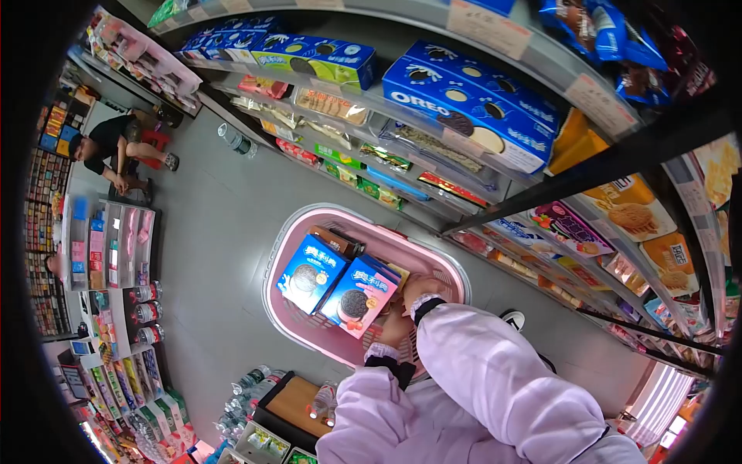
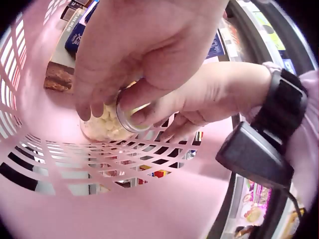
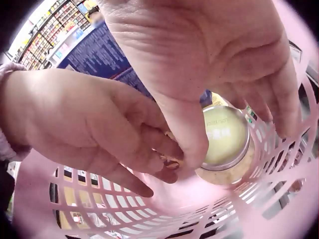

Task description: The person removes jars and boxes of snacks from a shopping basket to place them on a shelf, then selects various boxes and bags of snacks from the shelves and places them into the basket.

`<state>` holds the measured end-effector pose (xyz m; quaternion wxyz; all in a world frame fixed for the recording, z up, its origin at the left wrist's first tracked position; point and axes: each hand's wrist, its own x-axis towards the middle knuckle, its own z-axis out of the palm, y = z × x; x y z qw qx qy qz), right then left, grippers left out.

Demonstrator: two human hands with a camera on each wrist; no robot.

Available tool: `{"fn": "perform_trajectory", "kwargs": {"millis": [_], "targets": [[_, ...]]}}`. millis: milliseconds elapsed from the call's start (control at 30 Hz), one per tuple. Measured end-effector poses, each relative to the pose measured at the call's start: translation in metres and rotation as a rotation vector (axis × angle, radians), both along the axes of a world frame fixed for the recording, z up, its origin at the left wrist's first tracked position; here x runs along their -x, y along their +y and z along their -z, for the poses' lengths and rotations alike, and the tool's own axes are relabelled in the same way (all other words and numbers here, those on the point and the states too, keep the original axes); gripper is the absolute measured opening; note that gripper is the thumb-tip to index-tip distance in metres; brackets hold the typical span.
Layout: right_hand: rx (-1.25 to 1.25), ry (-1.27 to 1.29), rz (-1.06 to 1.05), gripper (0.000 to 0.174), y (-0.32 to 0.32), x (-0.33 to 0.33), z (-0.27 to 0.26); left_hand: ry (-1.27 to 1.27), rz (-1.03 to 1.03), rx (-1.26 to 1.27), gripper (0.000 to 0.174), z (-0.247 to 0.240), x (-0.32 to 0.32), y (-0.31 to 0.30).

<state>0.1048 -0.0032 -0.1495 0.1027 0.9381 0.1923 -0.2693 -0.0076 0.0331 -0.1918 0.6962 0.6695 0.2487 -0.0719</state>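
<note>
Seating the jar [image 3: 224, 135] flat in the basket [image 1: 269, 282], fingers of left hand [image 2: 144, 50] and right hand [image 3: 209, 50] curled round it, so ease off slowly.

Smooth grey floor [image 1: 209, 232] running down a shop aisle, tiered metal shelves [image 1: 541, 54] sweeping along the right, blue biscuit boxes [image 1: 471, 104] stacked up top, low display rack [image 1: 108, 240] on the left, person [image 1: 116, 143] crouching at the far end, bright opening [image 1: 668, 394] glowing lower right

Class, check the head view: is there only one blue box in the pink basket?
No: one blue box lies right beside a second blue box inside the pink basket.
</note>
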Motion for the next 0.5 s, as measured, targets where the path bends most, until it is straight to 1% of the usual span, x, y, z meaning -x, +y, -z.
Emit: {"fn": "perform_trajectory", "kwargs": {"millis": [67,167,200,300,400,433,467,500], "targets": [[0.009,0.062,0.059,0.031,0.006,-0.004,-0.004,-0.023,-0.068,0.026,0.056,0.002,0.0,-0.003],[0.01,0.152,0.156,0.033,0.015,-0.012,-0.01,-0.01,0.003,-0.061,0.054,-0.003,-0.002,0.001],[0.011,0.184,0.19,0.034,0.016,-0.01,-0.006,-0.086,-0.015,-0.065,0.054,-0.016,-0.006,0.003],[0.09,0.154,0.107,0.035,0.015,-0.005,0.018,-0.091,0.065,0.073,0.061,-0.024,-0.005,0.01],[-0.022,0.074,0.039,0.037,0.004,0.002,0.026,0.093,0.049,0.223,0.072,-0.017,0.007,0.008],[-0.052,0.14,-0.057,0.042,-0.001,-0.004,-0.008,0.063,0.071,0.129,0.075,-0.031,0.005,0.008],[-0.086,0.207,-0.15,0.048,-0.004,-0.011,-0.046,0.033,0.095,0.035,0.078,-0.059,0.005,0.007],[-0.129,0.282,-0.233,0.054,-0.01,-0.016,-0.065,0.003,0.121,-0.059,0.081,-0.085,0.005,0.007]]}}
